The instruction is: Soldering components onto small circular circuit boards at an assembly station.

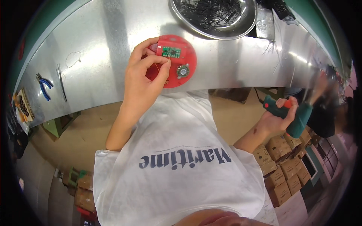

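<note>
On the metal bench lies a red disc (191,56) carrying a small green circuit board (171,52) and a round, dark-framed part with a silvery centre (183,71). My left hand (145,71) reaches over the disc's left side. Its thumb and index finger are pinched on a thin orange wire (157,67) just below the board, and its other fingers rest at the disc's upper left edge. Off to the right, past the bench's near edge, my right hand (277,120) is wrapped round a green pistol-shaped corded tool (299,120) with a red trigger. Its exact kind is unclear.
A steel bowl (252,22) of black wires stands at the far side. Left on the bench are blue-handled pliers (46,88), tweezers (61,83) and a loop of thin wire (73,59). Another person's blurred arm (320,86) shows at right, above stacked cartons (281,180).
</note>
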Motion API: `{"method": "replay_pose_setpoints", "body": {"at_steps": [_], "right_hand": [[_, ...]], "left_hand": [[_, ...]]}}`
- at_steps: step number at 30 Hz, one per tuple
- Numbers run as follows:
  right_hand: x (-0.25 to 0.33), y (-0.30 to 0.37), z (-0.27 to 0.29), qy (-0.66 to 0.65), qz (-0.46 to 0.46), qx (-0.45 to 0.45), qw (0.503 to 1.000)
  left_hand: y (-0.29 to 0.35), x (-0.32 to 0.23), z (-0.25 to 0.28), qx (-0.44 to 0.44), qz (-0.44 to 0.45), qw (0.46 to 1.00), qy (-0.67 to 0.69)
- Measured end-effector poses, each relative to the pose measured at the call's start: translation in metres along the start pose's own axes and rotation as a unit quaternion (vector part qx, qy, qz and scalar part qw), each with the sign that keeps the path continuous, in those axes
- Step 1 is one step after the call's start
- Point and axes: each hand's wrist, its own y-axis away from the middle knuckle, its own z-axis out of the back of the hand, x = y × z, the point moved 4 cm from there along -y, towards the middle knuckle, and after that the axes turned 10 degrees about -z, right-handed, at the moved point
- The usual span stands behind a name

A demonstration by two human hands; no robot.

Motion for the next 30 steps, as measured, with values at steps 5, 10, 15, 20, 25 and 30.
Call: {"method": "replay_pose_setpoints", "body": {"at_steps": [5,10,15,20,25,30], "right_hand": [[-0.007,0.004,-0.037,0.07,-0.02,-0.067,0.995],[-0.012,-0.01,-0.042,0.031,-0.052,-0.03,0.998],[-0.032,0.008,-0.036,-0.154,-0.138,0.114,0.972],[-0.048,0.027,-0.013,-0.246,-0.278,0.1,0.923],[-0.052,0.054,-0.03,-0.275,-0.324,0.158,0.891],[-0.066,0.045,-0.046,-0.322,-0.315,0.222,0.865]], "left_hand": [[0.0,-0.001,0.008,0.074,0.011,0.997,0.023],[-0.026,-0.009,0.019,0.165,-0.049,0.985,-0.008],[-0.041,-0.003,0.024,0.26,-0.148,0.937,-0.183],[-0.072,0.006,0.069,0.224,-0.19,0.932,-0.215],[-0.146,0.05,0.16,-0.026,-0.07,0.946,-0.314],[-0.191,0.112,0.25,-0.223,0.007,0.938,-0.267]]}}
